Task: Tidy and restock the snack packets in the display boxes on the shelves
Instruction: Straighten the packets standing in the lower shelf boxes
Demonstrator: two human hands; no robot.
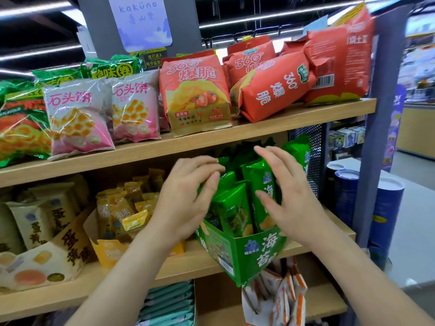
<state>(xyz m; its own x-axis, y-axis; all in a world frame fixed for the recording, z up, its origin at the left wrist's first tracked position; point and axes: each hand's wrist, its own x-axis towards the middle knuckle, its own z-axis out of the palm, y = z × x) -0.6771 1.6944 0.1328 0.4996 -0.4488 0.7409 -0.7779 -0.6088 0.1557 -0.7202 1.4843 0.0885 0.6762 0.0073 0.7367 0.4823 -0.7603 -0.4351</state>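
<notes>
From the head view, your left hand [186, 203] curls over the tops of the green packets [233, 203], thumb against the front of the nearest one. Your right hand [292, 203] is spread wide, its straight fingers flat on the far side of the same bunch. The packets stand upright between your hands in the green box [244, 252], which sits below your palms on the middle shelf [179, 264]. It is turned askew, and its front corner hangs past the shelf edge. The step looks like squaring up the bunch, so press evenly from both sides and keep the packets vertical so that none slides down behind the others. Go lightly, because they probably crush easily. Mind that overhanging corner: a downward push could tip the box off, so you would do well to slide it back and straighten it. Leave the yellow box [110, 252], just left of your left wrist, undisturbed.
</notes>
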